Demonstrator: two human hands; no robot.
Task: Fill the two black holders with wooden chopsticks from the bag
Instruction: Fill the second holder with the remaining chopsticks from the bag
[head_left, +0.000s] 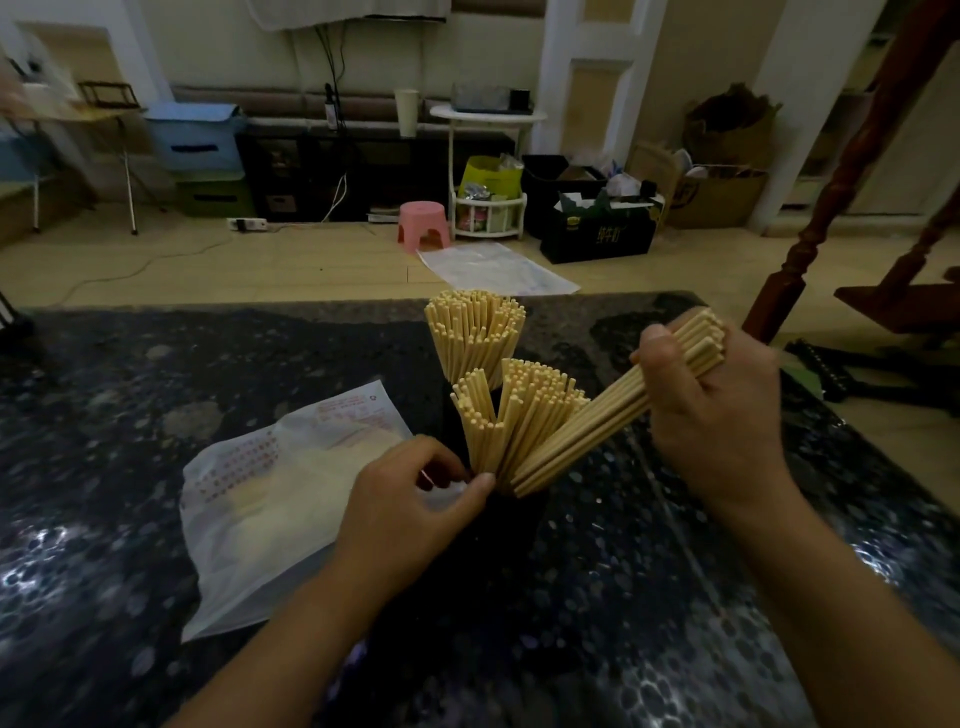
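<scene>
Wooden chopsticks are everywhere on this dark speckled counter (156, 374). The right hand (717, 415) has its grip clamped round a thick bundle of chopsticks (613, 410), fingers curled over the upper part, the tops sticking out past the knuckles. The bundle slants down and away from that grip toward the left, its lower ends reaching the mouth of the near black holder (519, 512), whose dark body is hard to make out against the counter. Just beside the bundle's lower half, chopsticks already standing in that holder (514, 415) fan out in two clumps with a gap between them.

The left hand (415, 514) sits at the holder's rim, fingers curled, thumb tip touching the base of the standing sticks; whether its grip actually closes on the rim or on the sticks I cannot tell.

Beyond the near holder, farther from both hands, a second full cluster of chopsticks (475, 332) stands upright; its holder is hidden behind the nearer sticks.

Left of the left hand, touching its wrist side, lies the crumpled white bag (260, 514) with red print.
</scene>
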